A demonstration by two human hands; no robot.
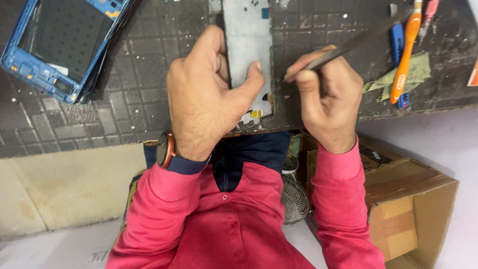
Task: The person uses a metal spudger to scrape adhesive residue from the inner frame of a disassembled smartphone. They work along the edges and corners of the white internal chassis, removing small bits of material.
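I press my left hand [206, 94] flat on the grey phone frame [247, 55] at the mat's [124, 99] near edge, my right hand [326, 97] pinching the metal tweezers [348, 45] beside it, kept low and steady.

Bare mat [139, 74] between blue phone frame [62, 42] and left hand [206, 94]; orange toothbrush [406, 55] crowding the right.

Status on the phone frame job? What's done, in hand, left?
Done: the grey phone frame lies stripped and bare on the dark mat. In hand: the left hand pins the frame down while the right hand holds metal tweezers with the tip at the frame's right edge. Left: small yellow bits remain at the frame's near end; the blue frame lies aside, untouched.
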